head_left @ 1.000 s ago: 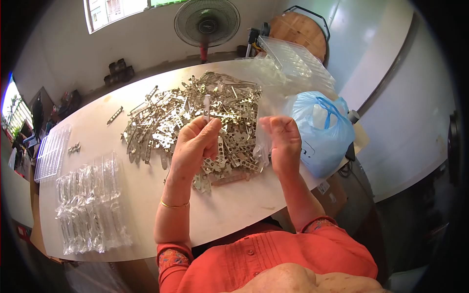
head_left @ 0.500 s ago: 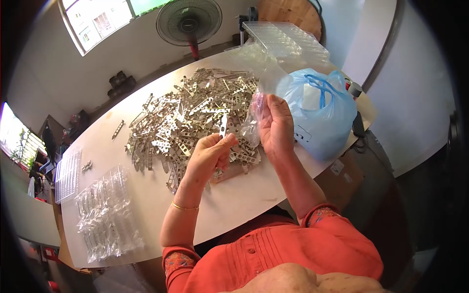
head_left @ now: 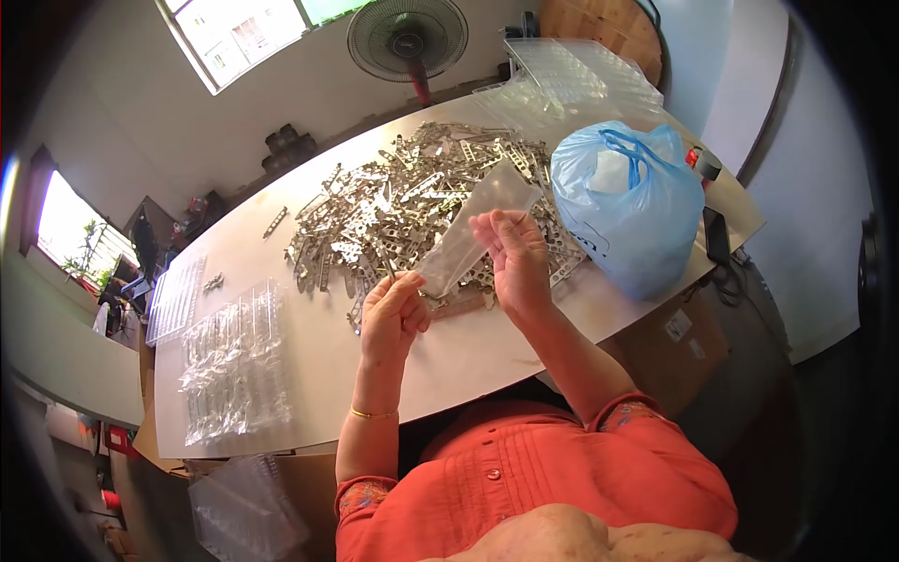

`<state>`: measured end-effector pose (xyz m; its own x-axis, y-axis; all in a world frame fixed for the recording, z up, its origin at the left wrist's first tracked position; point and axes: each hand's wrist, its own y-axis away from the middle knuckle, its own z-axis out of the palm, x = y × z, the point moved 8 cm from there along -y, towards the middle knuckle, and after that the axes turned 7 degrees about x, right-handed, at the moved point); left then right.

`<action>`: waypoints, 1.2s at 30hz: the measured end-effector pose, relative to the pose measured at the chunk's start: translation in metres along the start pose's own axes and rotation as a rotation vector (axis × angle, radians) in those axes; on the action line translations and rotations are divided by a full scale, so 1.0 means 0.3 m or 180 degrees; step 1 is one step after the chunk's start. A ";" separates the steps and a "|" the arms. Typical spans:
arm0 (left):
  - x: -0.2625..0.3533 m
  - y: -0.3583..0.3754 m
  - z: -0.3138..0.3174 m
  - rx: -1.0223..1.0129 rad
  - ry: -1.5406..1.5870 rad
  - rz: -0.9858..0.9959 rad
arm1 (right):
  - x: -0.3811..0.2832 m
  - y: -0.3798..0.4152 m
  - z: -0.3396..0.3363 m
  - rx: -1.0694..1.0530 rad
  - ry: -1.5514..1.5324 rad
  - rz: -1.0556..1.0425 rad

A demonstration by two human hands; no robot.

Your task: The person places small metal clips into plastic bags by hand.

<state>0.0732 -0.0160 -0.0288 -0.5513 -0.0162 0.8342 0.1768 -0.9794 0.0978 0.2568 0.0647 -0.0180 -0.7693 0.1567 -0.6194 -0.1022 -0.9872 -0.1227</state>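
My left hand (head_left: 395,307) is closed, pinching a small perforated metal strip (head_left: 388,266) that points up from the fingertips and shows almost edge-on. A clear flat plastic bag (head_left: 476,223) slants between my two hands. Its upper part is pinched by my right hand (head_left: 517,262), and its lower end comes right beside the left fingertips. Behind both hands spreads a large heap of perforated metal strips (head_left: 375,201), partly covered by the bag in this view.
On the left lie a clear tray with wrapped pieces (head_left: 239,375), a ridged tray (head_left: 176,295) and a few small parts (head_left: 214,281). A full blue plastic bag (head_left: 627,234) stands right, near a phone (head_left: 716,234). Clear trays (head_left: 585,75) are stacked at the back.
The plastic bag, bunched at my right hand before, now stretches out flat toward my left hand. The strip in my left hand has turned edge-on. The whole view has shifted.
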 end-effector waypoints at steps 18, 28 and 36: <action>0.002 0.197 -0.098 0.0249 -0.0831 0.0353 | 0.064 0.108 0.059 -0.0963 0.0601 0.0469; -0.052 0.145 -0.129 0.0380 -0.0406 0.0099 | 0.179 0.114 0.048 -0.1041 0.0861 0.0956; -0.013 0.031 -0.182 0.0199 -0.0534 -0.0177 | 0.255 -0.086 0.045 -0.0667 0.1019 0.1163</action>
<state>0.0325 -0.0359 -0.0607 -0.4189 0.0765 0.9048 0.2030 -0.9633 0.1755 0.1921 0.1019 -0.0517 -0.4966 -0.1625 -0.8526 0.2901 -0.9569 0.0134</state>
